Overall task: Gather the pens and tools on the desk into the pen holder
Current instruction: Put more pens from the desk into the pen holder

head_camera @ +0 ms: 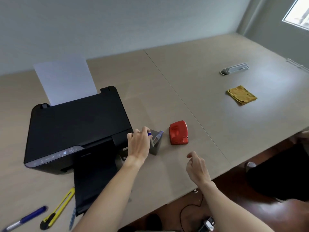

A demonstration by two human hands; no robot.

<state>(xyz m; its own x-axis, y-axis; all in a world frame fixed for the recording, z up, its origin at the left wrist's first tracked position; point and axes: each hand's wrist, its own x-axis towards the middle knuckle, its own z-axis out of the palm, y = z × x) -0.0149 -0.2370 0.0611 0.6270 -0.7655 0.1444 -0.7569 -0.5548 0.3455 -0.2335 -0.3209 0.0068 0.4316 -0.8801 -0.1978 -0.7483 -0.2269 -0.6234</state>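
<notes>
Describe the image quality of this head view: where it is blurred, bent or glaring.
Head view: wide-angle lens bends the beige desk edges and wall corner; the blue marker pen and yellow utility knife at the lower left are smeared by blur; the bright window at top right is blown out, casting soft sheen near the folded yellow cloth; the left hand at the grey pen holder is slightly soft.

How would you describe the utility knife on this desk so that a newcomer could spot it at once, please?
Start at the black printer on the left of the desk and follow its output tray toward the near edge. Just left of it lies the utility knife, beside a blue marker; only the knife is yellow and black.
</notes>
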